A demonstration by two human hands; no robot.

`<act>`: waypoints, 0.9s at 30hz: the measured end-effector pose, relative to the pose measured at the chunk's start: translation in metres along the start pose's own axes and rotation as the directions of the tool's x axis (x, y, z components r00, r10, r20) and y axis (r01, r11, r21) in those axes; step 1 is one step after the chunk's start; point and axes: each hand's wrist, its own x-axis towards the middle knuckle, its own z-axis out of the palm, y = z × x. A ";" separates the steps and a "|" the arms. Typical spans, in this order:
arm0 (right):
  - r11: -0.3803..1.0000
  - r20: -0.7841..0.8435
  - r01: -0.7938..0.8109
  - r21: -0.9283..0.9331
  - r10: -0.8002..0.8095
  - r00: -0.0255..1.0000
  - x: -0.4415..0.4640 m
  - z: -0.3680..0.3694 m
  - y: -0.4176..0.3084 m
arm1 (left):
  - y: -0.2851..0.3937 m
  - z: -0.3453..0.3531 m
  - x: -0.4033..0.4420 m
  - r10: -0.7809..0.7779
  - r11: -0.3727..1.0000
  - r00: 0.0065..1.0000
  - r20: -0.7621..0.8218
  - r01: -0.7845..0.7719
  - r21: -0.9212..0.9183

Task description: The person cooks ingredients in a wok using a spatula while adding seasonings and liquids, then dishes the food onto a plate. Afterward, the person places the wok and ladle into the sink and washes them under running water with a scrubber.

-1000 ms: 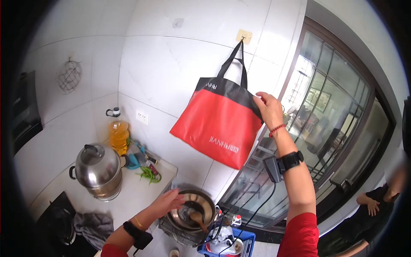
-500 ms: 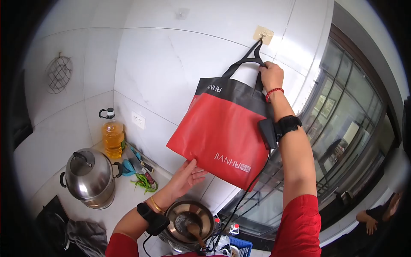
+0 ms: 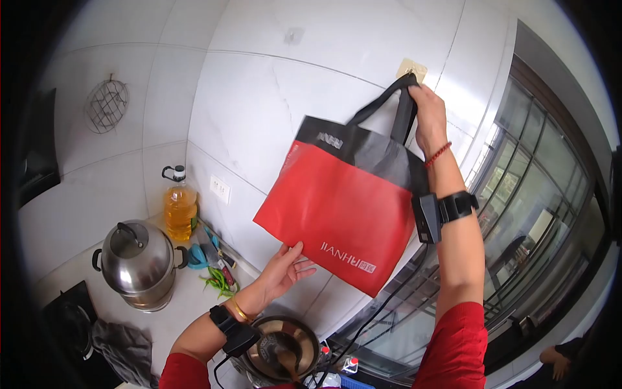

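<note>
A red bag with a black top band [image 3: 343,201] hangs tilted in front of the tiled wall, its black handles up near a beige adhesive hook [image 3: 412,69]. My right hand [image 3: 430,117] is closed around the handles just below the hook. At the bag's bottom left edge is my left hand [image 3: 284,269], its thumb against the red front and its other fingers partly behind the edge. Whether the handles still rest on the hook is hard to tell.
On the counter at left stand a steel steamer pot [image 3: 138,262], an oil bottle [image 3: 180,206], green peppers [image 3: 219,282] and a grey cloth [image 3: 123,350]. Below my left hand is a metal pan [image 3: 278,350]. A glass door [image 3: 518,214] and a person's hand [image 3: 556,363] are at right.
My right hand has gone from the bag's right edge up to the handles and towards the hook. My left hand has risen to the bag's bottom edge and touches it.
</note>
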 end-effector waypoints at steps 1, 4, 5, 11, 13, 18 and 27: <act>0.999 0.000 -0.036 0.006 0.036 0.999 -0.010 -0.006 0.012 | -0.008 -0.006 -0.004 -0.017 1.000 0.999 -0.027 0.017 0.003; 0.979 -0.105 -0.205 0.019 0.205 0.973 -0.020 -0.030 0.031 | -0.017 -0.009 -0.005 -0.035 0.999 0.997 -0.071 0.036 0.018; 0.969 -0.147 -0.245 0.014 0.245 0.958 -0.016 -0.039 0.040 | -0.019 -0.003 -0.008 -0.034 0.999 0.996 -0.082 0.036 0.022; 0.720 -0.263 -0.012 -0.694 -0.238 0.935 0.029 -0.035 0.051 | -0.018 0.022 -0.012 -0.021 0.999 0.999 -0.027 0.022 0.024; 0.736 -0.292 -0.012 -0.677 -0.253 0.922 0.039 -0.031 0.050 | -0.013 0.032 -0.016 -0.028 0.999 1.000 0.001 0.028 0.024; 0.978 -0.249 0.057 -0.201 -0.107 0.963 0.059 -0.010 0.041 | -0.002 0.038 -0.019 -0.007 1.000 0.999 0.038 0.006 0.027; 0.964 0.286 -0.247 0.102 0.209 0.935 -0.144 0.000 -0.007 | -0.047 -0.084 -0.057 -0.019 0.993 0.953 -0.301 0.053 0.103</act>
